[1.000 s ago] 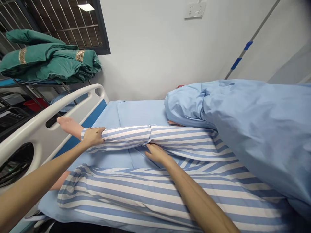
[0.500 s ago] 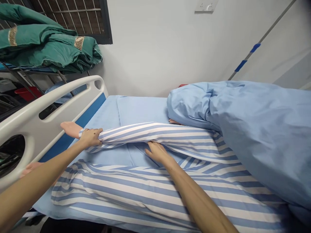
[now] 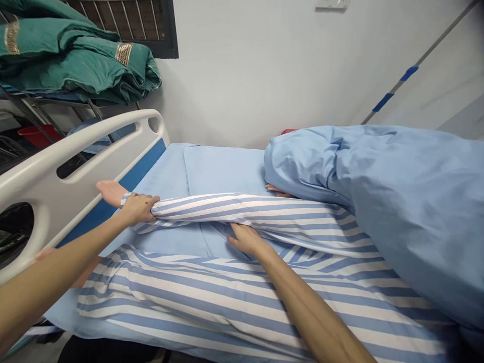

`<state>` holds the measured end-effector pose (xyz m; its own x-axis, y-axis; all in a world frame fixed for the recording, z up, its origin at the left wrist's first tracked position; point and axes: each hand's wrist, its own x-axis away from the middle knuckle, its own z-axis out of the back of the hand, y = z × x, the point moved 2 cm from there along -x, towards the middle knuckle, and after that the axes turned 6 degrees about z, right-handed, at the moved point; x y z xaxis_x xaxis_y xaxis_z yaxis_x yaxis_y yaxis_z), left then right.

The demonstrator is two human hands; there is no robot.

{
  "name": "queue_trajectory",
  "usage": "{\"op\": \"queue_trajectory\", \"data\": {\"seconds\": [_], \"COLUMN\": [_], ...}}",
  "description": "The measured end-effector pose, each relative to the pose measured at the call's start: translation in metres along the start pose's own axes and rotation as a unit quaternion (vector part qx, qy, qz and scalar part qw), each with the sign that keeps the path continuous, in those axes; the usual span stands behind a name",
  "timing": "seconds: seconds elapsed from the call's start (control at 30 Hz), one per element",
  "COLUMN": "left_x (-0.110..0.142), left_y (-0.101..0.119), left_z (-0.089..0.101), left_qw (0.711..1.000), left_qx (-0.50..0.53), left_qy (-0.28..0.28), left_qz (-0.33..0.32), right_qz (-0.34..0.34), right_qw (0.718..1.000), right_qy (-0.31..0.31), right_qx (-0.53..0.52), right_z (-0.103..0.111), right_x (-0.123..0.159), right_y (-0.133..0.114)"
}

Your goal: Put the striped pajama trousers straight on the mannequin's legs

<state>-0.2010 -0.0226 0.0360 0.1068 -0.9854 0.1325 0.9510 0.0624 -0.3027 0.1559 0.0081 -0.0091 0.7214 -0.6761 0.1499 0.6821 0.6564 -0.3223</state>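
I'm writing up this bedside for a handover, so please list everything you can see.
green bedding: one pile, green with gold trim, on a metal rack, upper left
barred window: one, dark frame, behind the bedding
wall socket: one, white, top edge of view
bucket: one, red, under the rack
bed rail: one, white and blue, left of the bed
bed sheet: one, light blue, on the bed
quilt: one, light blue, right side of the bed
striped trouser legs: two, blue and white, on the sheet
bare foot: one clearly visible, by the rail
left hand: one, gripping the upper trouser cuff
right hand: one, against that leg's underside
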Motion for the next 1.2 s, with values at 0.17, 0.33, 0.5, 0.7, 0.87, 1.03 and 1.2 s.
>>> {"op": "queue_trajectory", "data": {"seconds": [0.17, 0.33, 0.5, 0.7, 0.87, 1.03, 1.2], "left_x": [0.002, 0.004, -0.002, -0.016, -0.017, -0.015, -0.008], "left_y": [0.002, 0.005, 0.003, -0.005, -0.008, -0.007, 0.003], "left_z": [-0.010, -0.014, -0.012, 0.005, 0.022, 0.024, -0.001], "left_qw": [1.000, 1.000, 1.000, 1.000, 1.000, 1.000, 1.000], "left_qx": [0.005, 0.011, 0.027, 0.015, -0.018, -0.025, -0.012], "left_qy": [-0.013, -0.013, -0.009, -0.015, -0.008, -0.001, -0.008], "left_qz": [0.001, 0.007, 0.007, 0.007, -0.002, -0.001, -0.002], "right_qz": [0.002, -0.006, -0.002, 0.031, 0.066, 0.060, 0.055], "right_qw": [0.999, 0.996, 0.993, 0.995, 0.995, 0.996, 0.996], "right_qy": [-0.046, -0.070, -0.102, -0.083, -0.063, -0.059, -0.034], "right_qx": [-0.026, -0.047, -0.056, -0.041, -0.029, -0.033, -0.062], "right_z": [-0.005, -0.005, -0.006, -0.002, 0.001, 0.002, 0.002], "right_x": [-0.001, -0.001, 0.000, 0.002, 0.005, 0.010, 0.010], "right_y": [0.001, 0.002, 0.003, 0.002, -0.002, -0.003, -0.001]}}
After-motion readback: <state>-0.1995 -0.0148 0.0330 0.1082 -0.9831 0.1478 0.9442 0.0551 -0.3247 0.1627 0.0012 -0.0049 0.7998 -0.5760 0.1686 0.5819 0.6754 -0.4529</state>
